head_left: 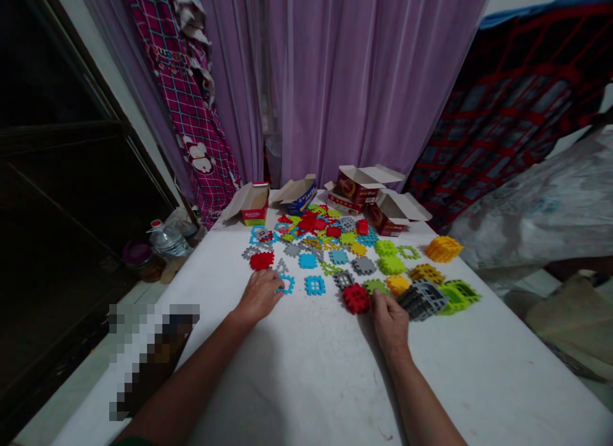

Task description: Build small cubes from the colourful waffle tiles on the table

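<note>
The red block [355, 298], a hollow cube of joined waffle tiles, sits on the counter [306, 376] directly ahead of my right hand [391, 324]. The fingertips of that hand appear to touch its lower right side. The hand is narrow, with the fingers close together, but I cannot tell whether it grips the block. My left hand [260, 296] rests farther left, with its fingers curved downward and narrow, and its fingertips lie just beside a blue frame tile [286, 284]. I cannot tell whether this hand holds a tile. Progress as visible: several tiles are already joined into built forms, including a gray block [421, 300], a lime block [457, 296], and an orange block [443, 248], all to the right of the red block. Work left as visible: many loose tiles [308, 261] in red, blue, gray, yellow, and green lie flat in a scattered field between my hands and the rear of the counter, with the densest cluster toward the back. Four open cartons [357, 187] stand along the rear edge, beyond the tiles. A purple curtain [364, 69] hangs behind them, and a plastic bottle [167, 241] stands below the counter's left edge.
</note>
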Demonstrator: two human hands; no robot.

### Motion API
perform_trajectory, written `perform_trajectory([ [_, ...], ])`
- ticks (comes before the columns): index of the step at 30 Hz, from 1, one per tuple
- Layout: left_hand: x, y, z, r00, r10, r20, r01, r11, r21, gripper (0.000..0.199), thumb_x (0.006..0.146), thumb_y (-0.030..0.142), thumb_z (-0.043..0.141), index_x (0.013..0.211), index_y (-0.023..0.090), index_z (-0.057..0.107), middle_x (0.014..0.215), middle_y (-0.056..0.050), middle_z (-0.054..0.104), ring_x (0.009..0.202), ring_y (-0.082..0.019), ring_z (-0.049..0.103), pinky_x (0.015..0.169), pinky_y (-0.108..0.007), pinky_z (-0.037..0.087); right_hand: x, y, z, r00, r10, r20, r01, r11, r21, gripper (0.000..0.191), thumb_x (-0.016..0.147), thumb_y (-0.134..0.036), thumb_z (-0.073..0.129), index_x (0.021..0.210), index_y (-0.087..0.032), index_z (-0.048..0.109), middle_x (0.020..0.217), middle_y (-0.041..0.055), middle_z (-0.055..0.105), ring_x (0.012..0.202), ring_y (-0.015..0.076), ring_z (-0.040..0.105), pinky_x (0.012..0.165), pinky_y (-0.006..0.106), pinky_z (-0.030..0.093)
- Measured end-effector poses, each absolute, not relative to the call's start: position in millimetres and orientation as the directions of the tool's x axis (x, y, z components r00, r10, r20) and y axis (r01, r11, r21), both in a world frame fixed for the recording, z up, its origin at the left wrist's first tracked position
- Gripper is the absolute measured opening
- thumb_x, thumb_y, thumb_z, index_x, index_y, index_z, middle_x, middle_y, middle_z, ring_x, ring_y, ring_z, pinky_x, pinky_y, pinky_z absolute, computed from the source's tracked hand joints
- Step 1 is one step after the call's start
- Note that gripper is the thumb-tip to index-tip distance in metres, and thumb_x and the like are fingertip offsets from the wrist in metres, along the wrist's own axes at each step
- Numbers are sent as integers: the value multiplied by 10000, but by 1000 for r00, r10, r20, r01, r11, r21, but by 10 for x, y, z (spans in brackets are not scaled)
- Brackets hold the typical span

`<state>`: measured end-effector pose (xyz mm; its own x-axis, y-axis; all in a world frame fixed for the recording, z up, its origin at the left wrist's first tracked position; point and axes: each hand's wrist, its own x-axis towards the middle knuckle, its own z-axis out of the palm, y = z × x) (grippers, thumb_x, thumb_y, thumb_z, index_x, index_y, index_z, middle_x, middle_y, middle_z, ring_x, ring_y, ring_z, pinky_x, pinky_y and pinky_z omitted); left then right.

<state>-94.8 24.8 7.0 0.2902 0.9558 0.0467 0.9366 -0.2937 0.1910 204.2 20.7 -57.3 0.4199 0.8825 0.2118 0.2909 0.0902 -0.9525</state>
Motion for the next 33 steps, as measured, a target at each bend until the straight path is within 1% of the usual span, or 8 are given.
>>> perform_trajectory([
  [3,-956,272,116,299,954,36,929,-299,219,150,891,240,610,984,236,727,1069,-60,684,1047,-233,588,931,-386,404,2023,200,-511,420,885,202,273,89,-958,584,765,-732,523,491,-223,437,482,-47,374,514,119,360,514,274,297],
  [7,-730,309,188,295,950,107,909,-313,274,157,918,299,591,1012,248,706,1095,-49,700,1050,-227,600,920,-383,396,2007,195,-479,424,883,201,256,96,-962,590,761,-736,527,488,-225,417,476,-50,355,511,115,349,505,272,290],
  [9,-545,329,203,300,946,125,905,-323,278,155,930,310,578,1002,246,698,1073,-43,715,1048,-229,605,931,-394,381,2016,196,-494,421,884,204,257,99,-961,587,768,-729,527,488,-227,408,480,-50,351,512,114,346,503,271,290],
  [13,-244,365,172,310,941,133,910,-334,244,144,930,306,574,921,229,695,969,-51,729,995,-242,613,929,-420,359,2049,209,-548,395,895,208,249,114,-962,565,792,-695,530,496,-229,411,484,-49,359,507,113,339,496,269,290],
  [18,-137,379,133,336,932,136,926,-354,132,157,902,312,602,839,211,704,893,-78,716,961,-253,603,906,-424,351,2066,231,-583,388,896,216,251,123,-960,535,798,-662,538,511,-226,419,499,-49,358,523,118,359,504,266,298],
  [20,-131,384,140,345,930,127,927,-359,108,156,892,313,613,834,207,711,888,-84,712,957,-257,600,897,-426,353,2065,235,-584,390,896,213,255,118,-960,528,798,-653,539,513,-225,416,504,-50,352,528,119,366,511,266,305],
  [29,-141,407,102,369,920,134,913,-385,132,136,888,326,623,877,233,722,921,-76,707,974,-248,590,909,-424,348,2059,247,-602,392,896,209,248,117,-962,565,799,-691,524,504,-221,419,492,-52,363,522,112,364,507,260,306],
  [33,-162,394,75,374,918,133,913,-390,123,138,892,326,617,890,239,724,930,-74,698,984,-250,582,908,-423,356,2057,240,-593,381,900,211,248,121,-961,550,802,-679,525,510,-227,413,503,-52,357,528,115,361,518,266,303],
])
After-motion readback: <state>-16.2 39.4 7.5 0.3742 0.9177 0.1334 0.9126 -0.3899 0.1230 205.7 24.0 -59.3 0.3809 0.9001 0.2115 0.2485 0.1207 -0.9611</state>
